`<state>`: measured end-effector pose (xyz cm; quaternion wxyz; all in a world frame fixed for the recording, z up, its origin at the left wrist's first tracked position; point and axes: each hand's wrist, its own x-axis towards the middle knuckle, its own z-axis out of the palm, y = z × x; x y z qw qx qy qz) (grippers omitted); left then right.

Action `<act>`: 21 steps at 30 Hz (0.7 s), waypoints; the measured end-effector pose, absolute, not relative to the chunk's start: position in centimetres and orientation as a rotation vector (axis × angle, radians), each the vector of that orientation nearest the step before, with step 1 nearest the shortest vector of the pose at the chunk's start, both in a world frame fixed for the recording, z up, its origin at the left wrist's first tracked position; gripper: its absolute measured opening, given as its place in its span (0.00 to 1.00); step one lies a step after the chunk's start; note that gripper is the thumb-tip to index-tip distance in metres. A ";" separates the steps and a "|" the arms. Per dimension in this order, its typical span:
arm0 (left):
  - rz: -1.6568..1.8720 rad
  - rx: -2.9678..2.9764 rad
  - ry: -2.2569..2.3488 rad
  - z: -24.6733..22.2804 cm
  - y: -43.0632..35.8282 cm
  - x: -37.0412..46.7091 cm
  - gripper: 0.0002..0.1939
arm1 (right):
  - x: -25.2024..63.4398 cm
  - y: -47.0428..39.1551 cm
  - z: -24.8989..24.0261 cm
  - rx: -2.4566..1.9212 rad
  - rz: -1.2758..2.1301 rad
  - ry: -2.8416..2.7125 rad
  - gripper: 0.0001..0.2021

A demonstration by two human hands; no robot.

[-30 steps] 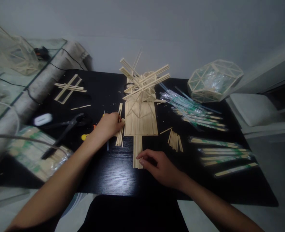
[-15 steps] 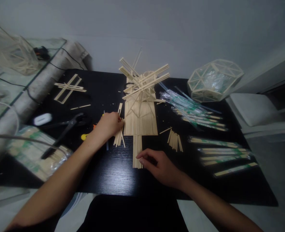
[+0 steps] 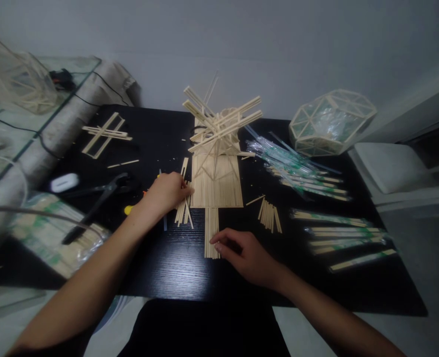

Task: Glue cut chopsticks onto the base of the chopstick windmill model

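Note:
My left hand (image 3: 168,191) is over a loose pile of short wooden sticks (image 3: 183,214), left of a flat panel of sticks (image 3: 216,186). Its thumb and fingertips close on a stick there, partly hidden by the hand. A narrow strip of sticks laid side by side (image 3: 211,230) extends from the panel's near edge. My right hand (image 3: 245,255) rests at the strip's right side, fingers loosely curled and thumb a little apart from the index finger, both touching the strip. A windmill-like frame of crossed sticks (image 3: 222,126) stands at the panel's far end.
Another small pile of sticks (image 3: 269,215) lies right of the panel. Plastic-wrapped stick packs (image 3: 297,168) cover the table's right side, near a polyhedral frame (image 3: 331,124). To the left are pliers (image 3: 107,191), a white case (image 3: 65,182), a crossed-stick piece (image 3: 105,135) and a bagged bundle (image 3: 48,233).
My left hand's fingertips have shifted slightly right, toward the panel's edge. My right hand stays in place on the strip; the view has moved slightly.

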<state>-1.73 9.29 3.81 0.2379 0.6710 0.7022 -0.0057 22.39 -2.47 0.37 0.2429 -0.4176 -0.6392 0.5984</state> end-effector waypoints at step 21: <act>0.123 1.556 1.554 5.8 7.9 -2.1 0.09 | 22.4 -2.1 0.8 -1.240 1.597 -1.641 0.10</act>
